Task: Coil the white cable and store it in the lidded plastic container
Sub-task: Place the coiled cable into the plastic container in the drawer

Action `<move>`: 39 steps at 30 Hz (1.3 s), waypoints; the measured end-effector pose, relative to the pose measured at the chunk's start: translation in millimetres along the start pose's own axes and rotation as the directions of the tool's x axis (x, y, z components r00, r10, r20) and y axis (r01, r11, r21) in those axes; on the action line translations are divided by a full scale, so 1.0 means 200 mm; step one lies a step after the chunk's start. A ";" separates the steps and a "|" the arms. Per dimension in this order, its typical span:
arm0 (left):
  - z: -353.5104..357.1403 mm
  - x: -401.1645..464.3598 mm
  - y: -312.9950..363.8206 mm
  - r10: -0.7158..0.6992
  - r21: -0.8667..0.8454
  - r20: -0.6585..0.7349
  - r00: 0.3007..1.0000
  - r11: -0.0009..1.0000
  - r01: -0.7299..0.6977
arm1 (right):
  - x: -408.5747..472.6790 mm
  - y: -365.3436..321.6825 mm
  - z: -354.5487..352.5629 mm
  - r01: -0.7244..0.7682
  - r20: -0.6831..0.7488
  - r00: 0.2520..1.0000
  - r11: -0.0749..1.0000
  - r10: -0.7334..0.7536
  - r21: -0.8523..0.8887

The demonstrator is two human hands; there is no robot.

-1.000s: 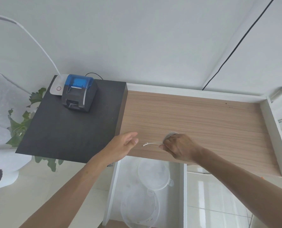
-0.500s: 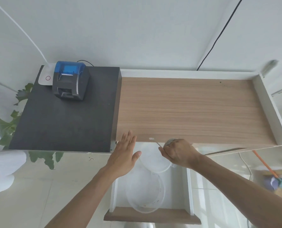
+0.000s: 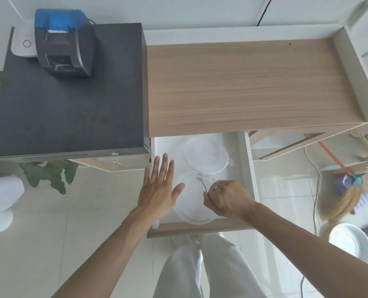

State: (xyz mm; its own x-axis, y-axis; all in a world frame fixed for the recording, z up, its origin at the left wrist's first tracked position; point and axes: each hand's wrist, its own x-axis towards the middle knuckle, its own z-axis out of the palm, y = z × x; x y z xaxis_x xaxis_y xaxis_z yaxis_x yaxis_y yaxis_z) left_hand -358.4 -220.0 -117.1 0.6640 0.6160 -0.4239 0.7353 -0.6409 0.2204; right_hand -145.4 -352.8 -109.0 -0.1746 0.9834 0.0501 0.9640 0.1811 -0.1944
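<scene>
White cable [image 3: 213, 186]: coiled in your fisted right hand [image 3: 227, 200] (one end protruding), above the container [image 3: 192, 208] in the open drawer [image 3: 248, 168]; your left hand [image 3: 158, 188] hovers beside it, fingers spread.

Bare forearms, no sleeves — a ring [image 3: 215, 187] on one finger — and white trousers [image 3: 202, 267] below

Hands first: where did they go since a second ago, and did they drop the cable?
Both hands came off the wooden desktop toward the person and now hang over the open drawer. The right hand still grips the coiled white cable. The left hand stays open and empty. The clear container, its lid and the printer did not move.
</scene>
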 end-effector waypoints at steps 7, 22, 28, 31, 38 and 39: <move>0.25 -0.07 -0.07 -0.001 -0.001 -0.030 1.000 1.000 0.000 | 0.01 -0.12 0.23 0.025 0.124 0.991 0.992 -0.041 0.124; 0.44 -0.01 -0.07 0.039 0.077 -0.181 0.983 0.997 -0.025 | 0.13 -0.07 0.52 -0.017 0.405 0.914 0.990 -0.041 0.139; 0.44 0.01 -0.06 0.009 0.090 -0.173 0.985 0.996 0.007 | 0.12 0.01 0.47 -0.077 0.504 0.862 0.964 -0.065 0.256; 0.44 0.01 -0.06 -0.010 0.099 -0.177 0.984 0.995 0.028 | 0.08 0.06 0.42 -0.106 0.474 0.879 0.952 -0.045 0.287; 0.46 0.02 -0.03 -0.030 0.099 -0.223 0.974 0.994 0.053 | -0.05 0.14 0.40 -0.145 0.342 0.939 0.948 0.041 0.284; 0.46 0.02 -0.02 -0.032 0.099 -0.228 0.973 0.994 0.056 | -0.05 0.13 0.40 -0.171 0.418 0.907 0.953 0.053 0.250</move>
State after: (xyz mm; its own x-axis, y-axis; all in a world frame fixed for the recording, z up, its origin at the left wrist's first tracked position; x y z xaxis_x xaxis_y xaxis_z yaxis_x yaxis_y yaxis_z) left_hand -372.0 -256.5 -200.1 0.6536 0.7244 -0.2191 0.7542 -0.6477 0.1083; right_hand -133.7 -356.7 -192.5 -0.1910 0.9075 -0.3742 0.8985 0.0082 -0.4388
